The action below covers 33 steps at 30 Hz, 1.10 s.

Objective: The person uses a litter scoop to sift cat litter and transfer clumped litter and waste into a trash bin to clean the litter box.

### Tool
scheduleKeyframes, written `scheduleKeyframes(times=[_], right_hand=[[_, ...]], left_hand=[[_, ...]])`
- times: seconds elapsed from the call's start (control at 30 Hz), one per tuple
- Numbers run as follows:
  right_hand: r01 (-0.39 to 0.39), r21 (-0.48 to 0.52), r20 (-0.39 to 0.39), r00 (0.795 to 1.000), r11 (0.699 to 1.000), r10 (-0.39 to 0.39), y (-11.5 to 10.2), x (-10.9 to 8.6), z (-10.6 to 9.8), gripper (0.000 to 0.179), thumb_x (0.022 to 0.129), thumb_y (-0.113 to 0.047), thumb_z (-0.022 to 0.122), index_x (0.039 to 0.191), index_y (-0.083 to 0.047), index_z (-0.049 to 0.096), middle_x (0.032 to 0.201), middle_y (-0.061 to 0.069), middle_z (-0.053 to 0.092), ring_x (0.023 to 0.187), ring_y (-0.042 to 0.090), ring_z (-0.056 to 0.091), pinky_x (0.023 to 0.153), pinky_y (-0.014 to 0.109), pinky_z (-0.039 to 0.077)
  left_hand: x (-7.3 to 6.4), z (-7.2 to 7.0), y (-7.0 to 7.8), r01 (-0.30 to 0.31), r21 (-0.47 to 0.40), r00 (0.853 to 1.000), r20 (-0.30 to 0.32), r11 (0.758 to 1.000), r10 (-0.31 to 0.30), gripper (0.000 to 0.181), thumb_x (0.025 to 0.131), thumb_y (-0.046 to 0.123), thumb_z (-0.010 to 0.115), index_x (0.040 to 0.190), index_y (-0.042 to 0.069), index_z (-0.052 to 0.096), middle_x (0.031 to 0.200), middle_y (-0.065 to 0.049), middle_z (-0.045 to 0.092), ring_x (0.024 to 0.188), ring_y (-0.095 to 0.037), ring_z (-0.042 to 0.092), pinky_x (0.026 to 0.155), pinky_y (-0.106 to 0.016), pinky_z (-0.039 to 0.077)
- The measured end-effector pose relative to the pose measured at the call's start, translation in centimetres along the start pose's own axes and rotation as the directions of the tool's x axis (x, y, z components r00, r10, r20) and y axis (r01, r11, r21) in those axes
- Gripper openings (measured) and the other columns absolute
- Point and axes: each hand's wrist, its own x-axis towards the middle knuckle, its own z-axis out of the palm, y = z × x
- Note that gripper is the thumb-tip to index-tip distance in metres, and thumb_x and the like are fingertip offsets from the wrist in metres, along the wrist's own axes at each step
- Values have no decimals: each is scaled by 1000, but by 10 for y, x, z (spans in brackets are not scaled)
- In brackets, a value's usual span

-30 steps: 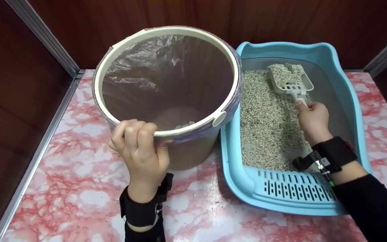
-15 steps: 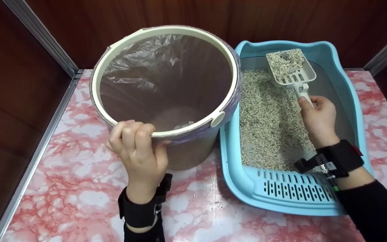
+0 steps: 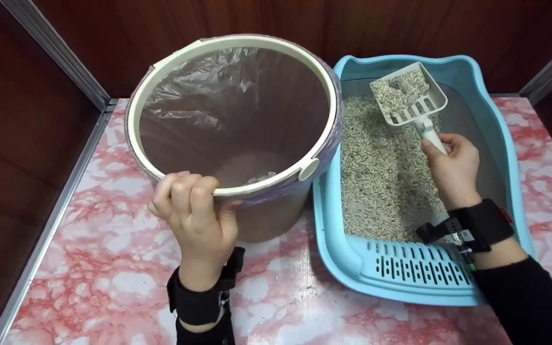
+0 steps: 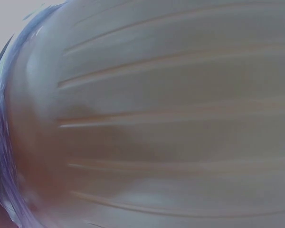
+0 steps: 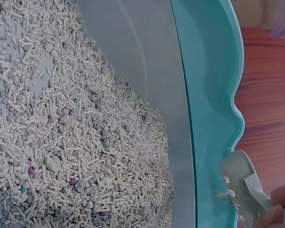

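Note:
My left hand [image 3: 192, 215] grips the front rim of a round bin [image 3: 276, 220], fingers over the edge and thumb outside. A thin clear bag [image 3: 242, 86] lines the bin, with small pale bits near its bottom. In my right hand [image 3: 453, 167] is the handle of a white slotted litter scoop [image 3: 435, 92], raised over the far part of a blue litter box [image 3: 503, 134] and tilted. Pellets and a darker clump lie in the scoop; several slots near the handle show bare. Below spreads pellet litter [image 3: 376, 177]. The right wrist view shows the scoop's underside [image 5: 240, 171] and fingertips [image 5: 270, 217].
The bin's right side overlaps the box's left edge in the head view. A slotted front ledge [image 3: 419, 266] belongs to the box. Everything stands on a red-and-white marbled tabletop [image 3: 113, 268]; a dark wood wall [image 3: 400, 28] rises behind.
The scoop has risen from the litter surface and turned its far end leftward and tilted. Less litter now sits in it, and more slots show. The left hand keeps its hold on the rim.

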Motion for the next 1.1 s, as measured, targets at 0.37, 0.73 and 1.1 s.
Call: scheduleKeyframes(times=[0.37, 0.73, 1.1], right_hand=[[-61, 509, 181, 983, 859, -38, 0, -6, -4, 10, 98, -7, 57, 93, 1, 53, 55, -3, 40, 41, 6, 27, 42, 23, 15], [-181, 616, 297, 955, 767, -14, 0, -7, -10, 14, 98, -10, 57, 91, 1, 60, 67, 0, 46, 41, 3, 34, 38, 17, 25], [44, 395, 69, 995, 918, -78, -3, -8, -4, 4, 94, -3, 60, 98, -1, 58, 55, -4, 49, 44, 6, 38, 42, 18, 25]], left_hand=[[0, -2, 0, 14, 1, 1000, 20, 1000, -14, 50, 95, 53, 46, 86, 5, 53, 85, -12, 50, 96, -36, 42, 80, -53, 23], [0, -1, 0, 15, -3, 1000, 13, 1000, -15, 50, 95, 54, 46, 86, 5, 53, 85, -11, 50, 96, -37, 43, 82, -53, 23], [-1, -1, -1, 7, -5, 1000, 2, 1000, -7, 49, 96, 52, 46, 86, 5, 53, 85, -12, 50, 96, -36, 43, 81, -52, 23]])
